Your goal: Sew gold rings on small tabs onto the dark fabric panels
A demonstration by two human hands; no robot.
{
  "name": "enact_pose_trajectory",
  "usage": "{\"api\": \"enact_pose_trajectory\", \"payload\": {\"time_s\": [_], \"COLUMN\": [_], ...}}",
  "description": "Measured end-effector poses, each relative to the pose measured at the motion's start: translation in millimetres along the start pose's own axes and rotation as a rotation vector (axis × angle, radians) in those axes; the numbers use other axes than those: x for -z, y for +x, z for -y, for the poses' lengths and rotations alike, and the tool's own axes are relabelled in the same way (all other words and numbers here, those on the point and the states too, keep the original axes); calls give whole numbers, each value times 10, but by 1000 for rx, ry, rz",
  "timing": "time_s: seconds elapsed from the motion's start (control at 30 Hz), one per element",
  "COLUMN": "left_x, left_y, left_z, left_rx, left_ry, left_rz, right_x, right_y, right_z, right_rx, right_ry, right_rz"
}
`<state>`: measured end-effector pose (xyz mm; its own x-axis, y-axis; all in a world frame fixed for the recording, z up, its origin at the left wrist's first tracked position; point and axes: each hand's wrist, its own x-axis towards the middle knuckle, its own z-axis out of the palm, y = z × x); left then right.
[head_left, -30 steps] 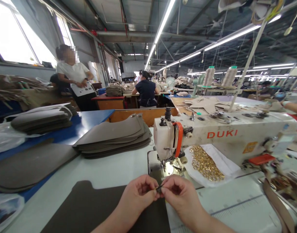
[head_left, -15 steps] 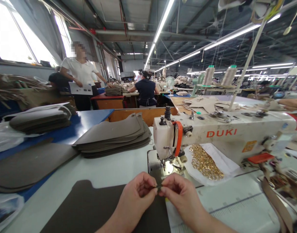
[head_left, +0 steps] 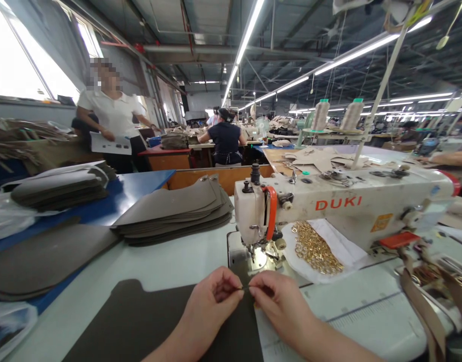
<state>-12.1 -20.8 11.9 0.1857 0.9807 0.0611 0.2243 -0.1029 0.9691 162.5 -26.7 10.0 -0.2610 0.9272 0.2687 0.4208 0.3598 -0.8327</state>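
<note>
My left hand (head_left: 214,306) and my right hand (head_left: 282,304) face each other just in front of the sewing machine's needle area. Thumb and fingers of each are pinched together, with a tiny dark piece between the two pinches, too small to make out. Beneath them lies a dark grey-brown panel (head_left: 140,317), flat on the pale table (head_left: 178,261). The white sewing machine (head_left: 302,201) stands behind and to the right of my hands. Gold metal rings (head_left: 317,247) are heaped on a white sheet (head_left: 348,251) beside the machine head.
Stacked dark panels (head_left: 174,211) lie left of the machine. More panels (head_left: 46,256) are on the blue surface (head_left: 140,186) at left. Brown straps (head_left: 423,306) hang at right. A person in white (head_left: 113,115) stands back left; another person (head_left: 225,138) sits ahead.
The two pinches have come slightly apart, and less of the small dark piece shows between them. The view has shifted a little, and the standing person has moved left.
</note>
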Motion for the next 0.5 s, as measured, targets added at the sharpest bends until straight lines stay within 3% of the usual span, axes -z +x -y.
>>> {"api": "enact_pose_trajectory", "payload": {"time_s": [0.13, 0.33, 0.5], "left_x": [120, 136, 64], "left_y": [47, -2, -69], "left_z": [-59, 89, 165], "left_rx": [-57, -503, -607], "left_ry": [261, 810, 899], "left_rz": [109, -73, -114], "right_x": [79, 127, 44], "right_y": [47, 152, 291], "right_z": [-16, -34, -8], "right_rx": [-234, -441, -544], "right_ry": [182, 282, 255], "right_rz": [108, 199, 294]}}
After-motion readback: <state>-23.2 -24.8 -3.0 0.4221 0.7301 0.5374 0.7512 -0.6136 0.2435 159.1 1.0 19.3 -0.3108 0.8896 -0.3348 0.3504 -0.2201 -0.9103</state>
